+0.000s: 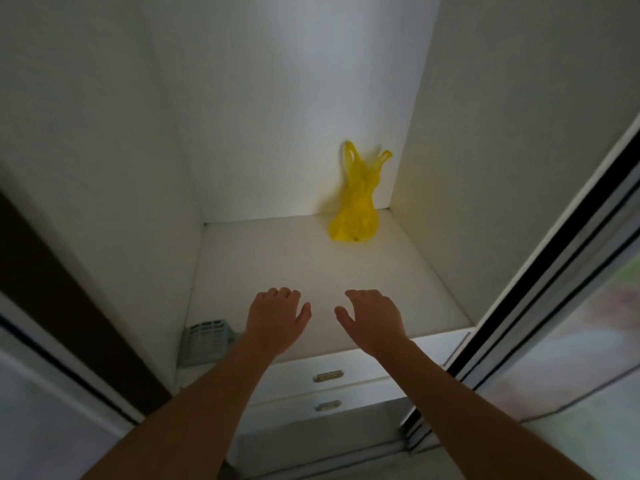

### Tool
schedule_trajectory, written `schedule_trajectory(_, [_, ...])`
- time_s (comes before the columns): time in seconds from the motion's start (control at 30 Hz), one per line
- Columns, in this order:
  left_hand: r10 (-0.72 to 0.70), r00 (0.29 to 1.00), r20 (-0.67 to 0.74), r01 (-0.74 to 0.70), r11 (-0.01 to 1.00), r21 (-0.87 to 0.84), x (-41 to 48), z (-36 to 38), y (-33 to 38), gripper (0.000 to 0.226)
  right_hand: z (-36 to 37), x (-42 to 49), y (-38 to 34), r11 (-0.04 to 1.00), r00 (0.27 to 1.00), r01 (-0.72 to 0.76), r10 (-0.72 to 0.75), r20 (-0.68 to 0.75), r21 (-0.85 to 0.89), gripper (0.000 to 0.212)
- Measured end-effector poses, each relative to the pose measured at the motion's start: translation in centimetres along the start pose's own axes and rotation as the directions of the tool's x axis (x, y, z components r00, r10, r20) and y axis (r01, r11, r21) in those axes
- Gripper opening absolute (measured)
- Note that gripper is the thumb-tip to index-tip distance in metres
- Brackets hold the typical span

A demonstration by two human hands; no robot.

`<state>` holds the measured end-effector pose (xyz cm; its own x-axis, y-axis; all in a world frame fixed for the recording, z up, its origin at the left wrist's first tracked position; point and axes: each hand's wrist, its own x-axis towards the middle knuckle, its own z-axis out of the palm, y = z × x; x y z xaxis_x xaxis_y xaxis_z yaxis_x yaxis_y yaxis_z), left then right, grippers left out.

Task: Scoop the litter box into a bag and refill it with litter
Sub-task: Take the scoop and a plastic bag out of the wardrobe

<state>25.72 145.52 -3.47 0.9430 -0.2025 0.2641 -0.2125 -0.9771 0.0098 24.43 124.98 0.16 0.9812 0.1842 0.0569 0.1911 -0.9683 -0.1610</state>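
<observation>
A yellow plastic bag (356, 202) with two handle loops stands at the back right of a white wardrobe shelf (263, 265), leaning against the back wall. My left hand (275, 315) and my right hand (372, 317) reach over the shelf's front part, palms down, fingers loosely bent, holding nothing. Both hands are well short of the bag. A grey slotted scoop-like piece (206, 341) lies at the shelf's front left corner, just left of my left wrist. No litter box is in view.
White side walls close in the shelf on both sides. Two white drawers with metal handles (327, 375) sit under the shelf. A sliding door frame (540, 289) runs along the right, and a dark frame edge (52, 299) along the left.
</observation>
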Motion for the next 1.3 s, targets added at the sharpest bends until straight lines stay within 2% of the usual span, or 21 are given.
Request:
schedule_trajectory(0.17, [-0.190,0.982,0.006,0.189,0.981,0.031,-3.4,-1.3,0.6,0.077,1.3,1.1,-1.1,0.982,0.981,0.188,-0.189,0.046,0.014,0.053])
schedule_trajectory(0.37, [-0.389,0.921,0.020,0.387,0.920,0.061,-9.9,-3.0,-2.3,0.066,2.7,0.3,-6.5,0.918,0.916,0.381,-0.390,0.089,0.108,0.053])
schedule_trajectory(0.47, [-0.446,0.894,0.051,0.440,0.893,0.091,-12.0,-3.7,-3.0,0.052,3.2,-0.5,-8.1,0.892,0.891,0.425,-0.442,0.103,0.150,0.051])
schedule_trajectory(0.57, [-0.479,0.877,0.030,0.474,0.875,0.095,-13.1,-4.1,-2.6,0.050,3.5,-0.9,-8.6,0.877,0.873,0.457,-0.475,0.113,0.150,0.051])
schedule_trajectory(0.7, [-0.479,0.876,0.059,0.470,0.874,0.127,-13.8,-3.6,-2.0,0.052,3.5,-1.3,-8.2,0.869,0.861,0.478,-0.493,0.127,0.130,0.051])
schedule_trajectory(0.93, [-0.493,0.864,0.103,0.488,0.870,0.068,-13.1,-2.7,-1.8,0.051,3.1,-1.0,-6.8,0.879,0.877,0.461,-0.473,0.090,0.126,0.051])
schedule_trajectory(1.3, [-0.456,0.881,0.127,0.458,0.889,0.017,-11.1,-0.6,-3.0,0.049,3.3,0.4,-7.1,0.914,0.906,0.395,-0.404,0.123,0.092,0.053])
